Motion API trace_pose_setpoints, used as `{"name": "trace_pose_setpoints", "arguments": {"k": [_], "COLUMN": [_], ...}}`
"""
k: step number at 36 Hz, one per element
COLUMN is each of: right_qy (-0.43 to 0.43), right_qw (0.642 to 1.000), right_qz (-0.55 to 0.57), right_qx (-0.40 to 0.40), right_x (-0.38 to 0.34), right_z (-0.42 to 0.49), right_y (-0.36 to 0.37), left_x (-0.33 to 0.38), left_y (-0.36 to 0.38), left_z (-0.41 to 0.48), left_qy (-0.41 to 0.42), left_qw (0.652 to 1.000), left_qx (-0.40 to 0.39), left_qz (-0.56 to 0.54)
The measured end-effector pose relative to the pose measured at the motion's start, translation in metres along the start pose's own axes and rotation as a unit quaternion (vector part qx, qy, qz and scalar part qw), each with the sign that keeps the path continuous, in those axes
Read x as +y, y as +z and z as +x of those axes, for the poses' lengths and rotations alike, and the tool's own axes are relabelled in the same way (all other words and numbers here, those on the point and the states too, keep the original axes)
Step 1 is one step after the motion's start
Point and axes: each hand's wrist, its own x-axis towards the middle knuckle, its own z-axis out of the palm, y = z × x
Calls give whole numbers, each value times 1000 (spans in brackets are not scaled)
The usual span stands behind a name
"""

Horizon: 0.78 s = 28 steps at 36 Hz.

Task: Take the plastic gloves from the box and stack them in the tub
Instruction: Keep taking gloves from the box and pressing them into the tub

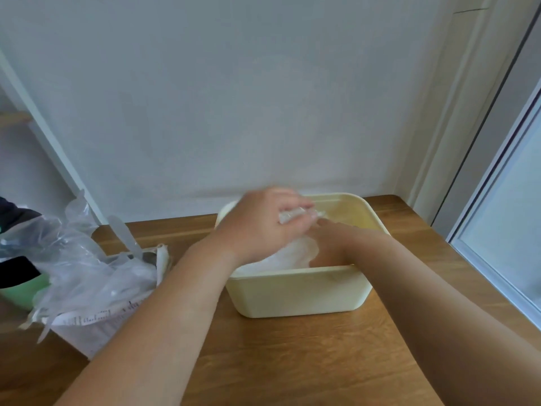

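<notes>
Stacking: my left hand [257, 227] pinches gloves [295, 214] over the tub [292, 285], right hand [336, 240] flat on the pile [289, 254]; next, lay them down.

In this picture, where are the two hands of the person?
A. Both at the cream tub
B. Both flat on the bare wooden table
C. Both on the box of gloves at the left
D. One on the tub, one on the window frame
A: the left hand pinches a crumpled plastic glove over the cream tub, and the right hand reaches inside it; neither touches the box.
</notes>
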Motion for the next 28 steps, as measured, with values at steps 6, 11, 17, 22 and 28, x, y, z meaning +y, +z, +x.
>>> {"name": "trace_pose_setpoints", "arguments": {"k": [6,11,17,22,28], "right_qy": [4,9,27,25,23], "right_qw": [1000,999,997,991,975], "right_qz": [15,28,61,115,99], "right_qx": [-4,-24,-33,61,196], "right_x": [3,0,4,3,-10], "right_z": [-8,-14,-12,-23,-36], "right_y": [-2,-7,-6,-17,-24], "left_x": [-28,-32,-43,-38,-30], "left_y": [10,19,22,3,-17], "left_z": [3,7,7,0,-16], "left_qy": [-178,-192,-199,-165,-158], "left_qw": [903,879,905,964,987], "left_qx": [-332,-351,-307,-169,-14], "left_qz": [206,258,218,120,25]}}
